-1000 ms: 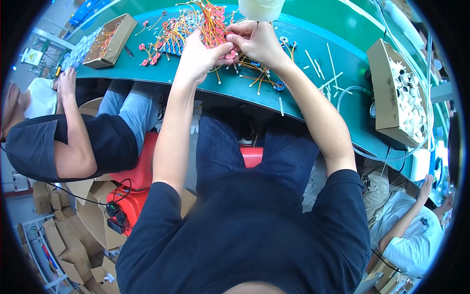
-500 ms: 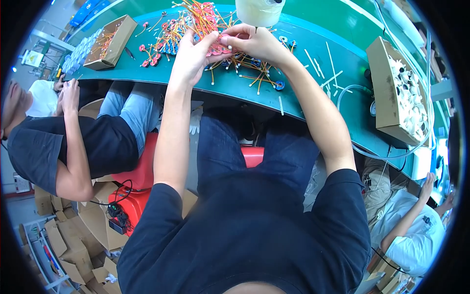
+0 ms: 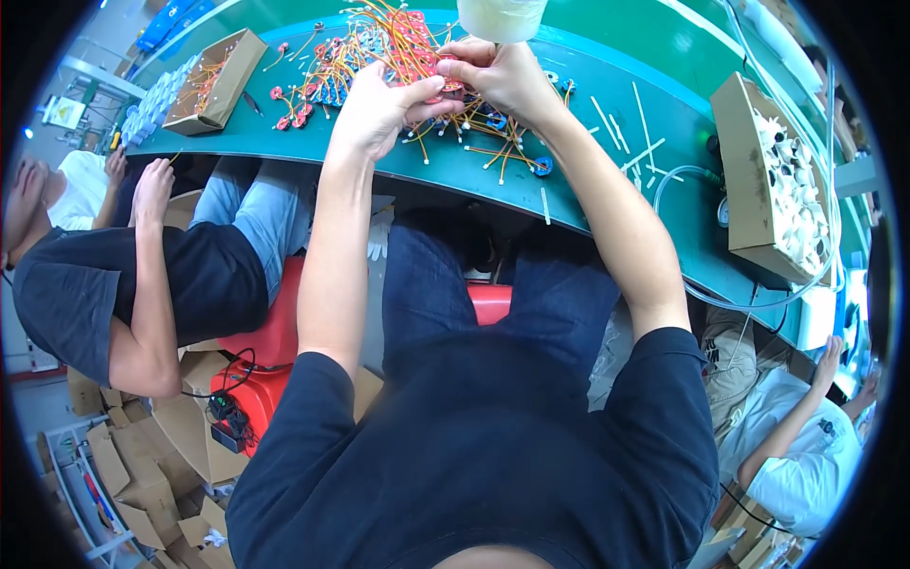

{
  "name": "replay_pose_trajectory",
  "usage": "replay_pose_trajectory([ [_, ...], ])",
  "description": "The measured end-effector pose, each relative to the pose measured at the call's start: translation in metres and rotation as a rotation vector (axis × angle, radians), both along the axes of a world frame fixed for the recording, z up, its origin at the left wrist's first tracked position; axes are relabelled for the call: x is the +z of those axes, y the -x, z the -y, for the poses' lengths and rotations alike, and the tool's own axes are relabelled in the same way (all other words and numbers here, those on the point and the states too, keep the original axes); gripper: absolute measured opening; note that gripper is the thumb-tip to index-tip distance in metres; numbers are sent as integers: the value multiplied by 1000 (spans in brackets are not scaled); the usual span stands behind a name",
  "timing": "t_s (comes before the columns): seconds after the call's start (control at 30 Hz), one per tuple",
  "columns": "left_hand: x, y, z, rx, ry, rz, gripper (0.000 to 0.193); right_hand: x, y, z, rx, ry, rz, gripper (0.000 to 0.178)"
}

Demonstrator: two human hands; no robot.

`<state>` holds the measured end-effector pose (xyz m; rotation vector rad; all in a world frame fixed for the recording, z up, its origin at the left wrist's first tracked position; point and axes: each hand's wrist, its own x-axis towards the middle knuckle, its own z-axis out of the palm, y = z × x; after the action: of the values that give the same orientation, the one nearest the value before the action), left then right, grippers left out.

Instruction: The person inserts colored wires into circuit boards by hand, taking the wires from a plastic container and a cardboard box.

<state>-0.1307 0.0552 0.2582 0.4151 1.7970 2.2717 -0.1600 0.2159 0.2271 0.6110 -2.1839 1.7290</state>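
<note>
Over the far part of the green bench, both hands meet at small red parts with orange wires. My left hand (image 3: pixel 379 109) has its thumb and fingers closed around a red wired part (image 3: pixel 451 87). From the right, my right hand (image 3: pixel 512 83) pinches at the same red part, its fingertips close to my left thumb. Just behind the hands lies a tangled pile of red parts with orange wires (image 3: pixel 403 36). Blue wired parts (image 3: pixel 495 121) lie under and beside my right hand. The fingers partly hide what they grip.
A carton of wired parts (image 3: pixel 216 85) stands at the left; a carton of white pieces (image 3: pixel 777 190) stands at the right, beside a clear hose (image 3: pixel 678 171). White strips (image 3: pixel 645 152) lie on the bench (image 3: pixel 588 180). A whitish cylinder (image 3: pixel 502 17) hangs above. A co-worker (image 3: pixel 133 294) sits at the left.
The raised red bundle with wires at my hands now sits less high, its wires spread over the pile. My left fingers have shifted around the red part. The left co-worker's hands have moved apart.
</note>
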Motion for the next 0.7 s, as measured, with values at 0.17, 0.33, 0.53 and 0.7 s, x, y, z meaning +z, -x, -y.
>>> replay_pose_trajectory([
  [0.17,-7,2,-5,155,41,-75,35,7,2,-4,-142,-82,56,19],
  [0.33,-2,5,-8,197,24,-63,32,12,-2,-6,-327,-424,-227,19],
  [0.53,-2,-18,-3,-1,150,11,26,11,1,-6,215,313,331,19],
  [0.7,-4,-16,-2,41,196,26,26,13,-4,-5,290,283,393,20],
])
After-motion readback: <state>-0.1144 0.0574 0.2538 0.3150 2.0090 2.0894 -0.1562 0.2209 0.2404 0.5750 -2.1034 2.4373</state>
